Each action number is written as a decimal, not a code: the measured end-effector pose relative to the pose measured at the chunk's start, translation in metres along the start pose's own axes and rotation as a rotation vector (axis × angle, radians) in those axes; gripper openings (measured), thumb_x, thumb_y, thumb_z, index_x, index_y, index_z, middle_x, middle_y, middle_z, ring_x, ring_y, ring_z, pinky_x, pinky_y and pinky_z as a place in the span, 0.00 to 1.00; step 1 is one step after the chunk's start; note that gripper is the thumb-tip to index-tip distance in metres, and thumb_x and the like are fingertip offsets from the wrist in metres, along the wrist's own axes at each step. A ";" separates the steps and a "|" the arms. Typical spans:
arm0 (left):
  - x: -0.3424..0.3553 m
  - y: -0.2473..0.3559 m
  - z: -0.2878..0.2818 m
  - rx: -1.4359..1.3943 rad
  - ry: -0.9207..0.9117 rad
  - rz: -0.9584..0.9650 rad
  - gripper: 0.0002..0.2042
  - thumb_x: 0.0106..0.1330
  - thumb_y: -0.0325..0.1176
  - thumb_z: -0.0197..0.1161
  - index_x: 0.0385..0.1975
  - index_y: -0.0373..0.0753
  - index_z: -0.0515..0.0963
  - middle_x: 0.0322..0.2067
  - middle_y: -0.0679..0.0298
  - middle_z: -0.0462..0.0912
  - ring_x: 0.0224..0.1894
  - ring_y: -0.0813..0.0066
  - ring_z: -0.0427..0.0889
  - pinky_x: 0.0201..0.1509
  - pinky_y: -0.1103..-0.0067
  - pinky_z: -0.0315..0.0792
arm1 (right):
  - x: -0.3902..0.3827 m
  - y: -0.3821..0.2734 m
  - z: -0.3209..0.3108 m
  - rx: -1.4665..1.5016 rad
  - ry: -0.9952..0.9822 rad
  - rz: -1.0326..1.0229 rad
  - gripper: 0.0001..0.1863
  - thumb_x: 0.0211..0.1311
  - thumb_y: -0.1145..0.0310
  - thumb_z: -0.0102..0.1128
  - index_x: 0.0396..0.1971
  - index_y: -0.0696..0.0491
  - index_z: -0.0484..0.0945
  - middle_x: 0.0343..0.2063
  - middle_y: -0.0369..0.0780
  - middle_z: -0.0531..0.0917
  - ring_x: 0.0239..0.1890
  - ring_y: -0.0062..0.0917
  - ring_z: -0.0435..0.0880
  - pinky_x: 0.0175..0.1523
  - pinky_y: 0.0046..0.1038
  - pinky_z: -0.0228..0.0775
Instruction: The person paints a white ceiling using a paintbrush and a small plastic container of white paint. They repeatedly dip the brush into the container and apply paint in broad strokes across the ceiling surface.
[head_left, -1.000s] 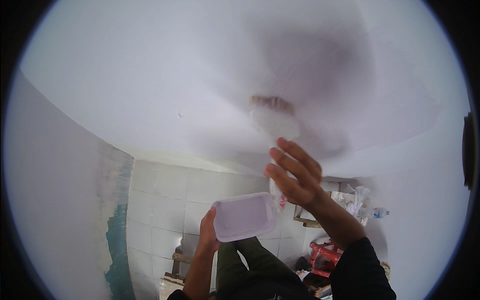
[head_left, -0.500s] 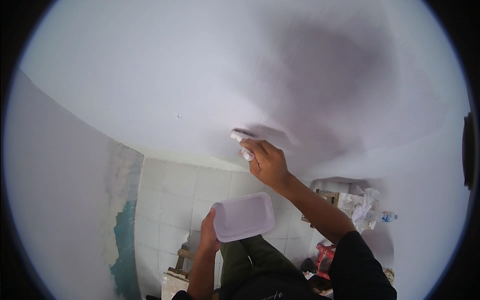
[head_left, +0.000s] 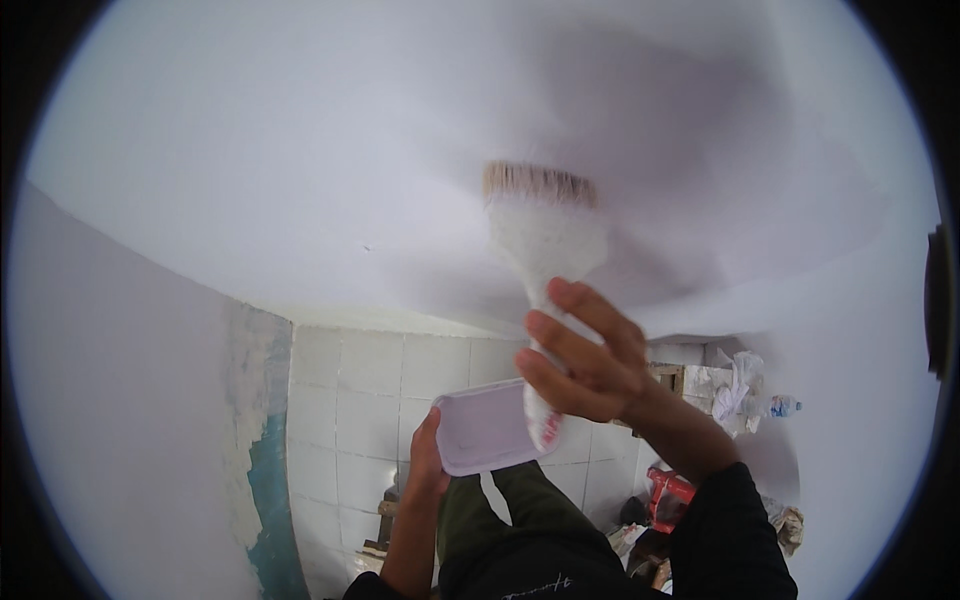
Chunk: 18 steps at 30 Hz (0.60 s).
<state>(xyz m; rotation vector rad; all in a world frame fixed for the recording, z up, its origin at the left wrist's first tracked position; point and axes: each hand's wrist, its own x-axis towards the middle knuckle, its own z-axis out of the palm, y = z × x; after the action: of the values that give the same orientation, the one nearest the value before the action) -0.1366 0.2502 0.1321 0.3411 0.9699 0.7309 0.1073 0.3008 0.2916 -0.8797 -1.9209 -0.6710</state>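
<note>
A wide flat paintbrush (head_left: 545,240) with pale bristles and a white, paint-coated handle is held upright in my right hand (head_left: 590,360). Its bristles point up in front of the pale lilac wall (head_left: 300,180); whether they touch it I cannot tell. Below and to the left, my left hand (head_left: 428,455) grips the edge of a shallow lilac plastic tray (head_left: 485,425). Thin lilac paint seems to coat the tray's inside. The brush handle's lower end, with a pink-red mark, overlaps the tray's right side in view.
White floor tiles (head_left: 365,375) lie beneath. On the left, a wall strip shows bare teal paint (head_left: 268,500). To the right are a crumpled plastic bag (head_left: 738,380), a water bottle (head_left: 785,406) and a red item (head_left: 668,498). A wooden piece (head_left: 384,520) stands low at left.
My right hand has turned the brush from edge-on to flat-on, bristles up, and moved right and closer to view. The tray in my left hand has shifted slightly right.
</note>
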 end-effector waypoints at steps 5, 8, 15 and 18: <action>-0.002 0.001 -0.007 0.106 0.032 -0.024 0.27 0.79 0.48 0.42 0.64 0.29 0.66 0.58 0.52 0.76 0.61 0.60 0.76 0.65 0.66 0.71 | -0.074 -0.010 0.038 0.100 -0.205 0.275 0.13 0.51 0.75 0.66 0.39 0.49 0.80 0.42 0.39 0.85 0.44 0.38 0.86 0.43 0.32 0.85; -0.004 0.001 -0.014 0.127 0.049 -0.041 0.27 0.79 0.48 0.41 0.64 0.30 0.66 0.58 0.53 0.76 0.61 0.60 0.76 0.65 0.65 0.70 | -0.086 -0.008 0.046 0.195 -0.340 0.628 0.16 0.48 0.82 0.66 0.40 0.55 0.80 0.40 0.44 0.86 0.42 0.38 0.87 0.42 0.33 0.84; -0.006 0.015 -0.005 0.133 0.004 -0.047 0.27 0.80 0.48 0.39 0.65 0.30 0.66 0.59 0.51 0.75 0.62 0.59 0.75 0.65 0.64 0.71 | -0.031 0.020 -0.008 0.085 -0.160 0.436 0.16 0.51 0.80 0.60 0.42 0.53 0.80 0.41 0.42 0.86 0.44 0.40 0.87 0.42 0.35 0.84; -0.002 0.016 -0.004 0.133 0.003 -0.024 0.28 0.80 0.49 0.39 0.65 0.30 0.65 0.60 0.51 0.75 0.62 0.58 0.75 0.65 0.64 0.71 | -0.001 0.020 -0.043 0.002 -0.049 0.262 0.17 0.50 0.79 0.64 0.42 0.52 0.81 0.42 0.42 0.86 0.47 0.44 0.87 0.42 0.37 0.86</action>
<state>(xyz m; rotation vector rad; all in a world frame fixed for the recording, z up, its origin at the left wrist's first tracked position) -0.1477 0.2599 0.1406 0.4434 1.0265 0.6468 0.1453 0.2805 0.3121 -1.1313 -1.8060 -0.4942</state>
